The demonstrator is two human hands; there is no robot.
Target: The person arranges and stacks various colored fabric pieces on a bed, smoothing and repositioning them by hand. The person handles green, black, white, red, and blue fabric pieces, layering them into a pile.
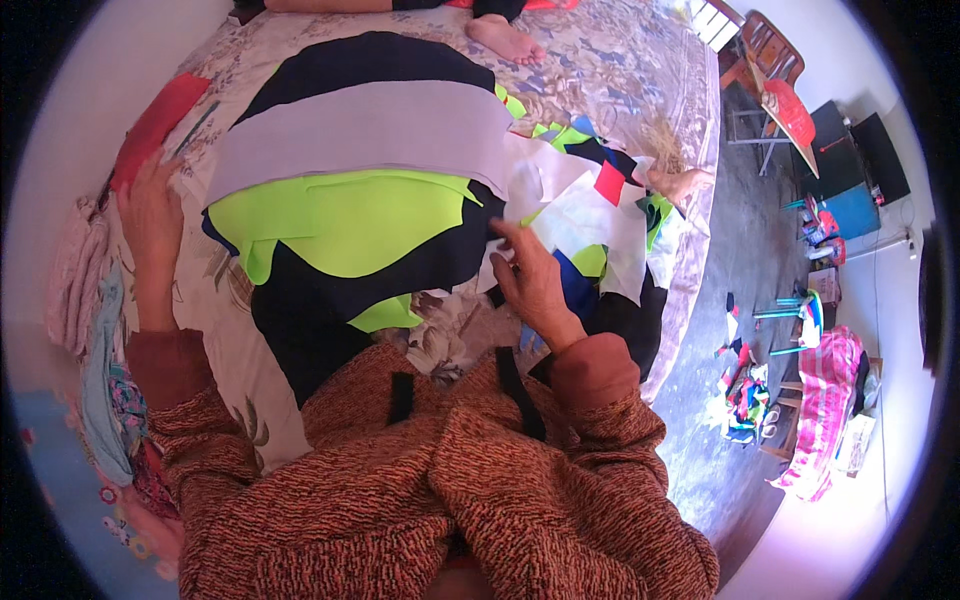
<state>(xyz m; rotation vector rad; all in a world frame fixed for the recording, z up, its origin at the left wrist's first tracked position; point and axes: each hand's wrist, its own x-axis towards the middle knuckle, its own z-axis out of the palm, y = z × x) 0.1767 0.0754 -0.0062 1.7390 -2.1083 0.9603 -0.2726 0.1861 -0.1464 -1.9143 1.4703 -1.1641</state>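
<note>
A stack of cut fabric lies across my lap and the bed in front of me. It has a grey panel (360, 128) on top, a lime-green piece (350, 225) nearer me, and black cloth (375, 52) beyond and beneath. My left hand (155, 215) rests to the left of the stack, fingers loosely apart, by the near end of a red cloth (165, 120). My right hand (537, 280) is at the stack's right edge, its bent fingers apart and the fingertips close to the black cloth. Whether they touch it I cannot tell.
White, lime and blue scraps (590, 225) are heaped right of the stack on the flowered bedsheet (600, 60). Folded clothes (78, 275) line the left side. Another person's foot (505, 38) is at the far edge. Right, on the floor, stand a chair (770, 50) and a scrap pile (748, 400).
</note>
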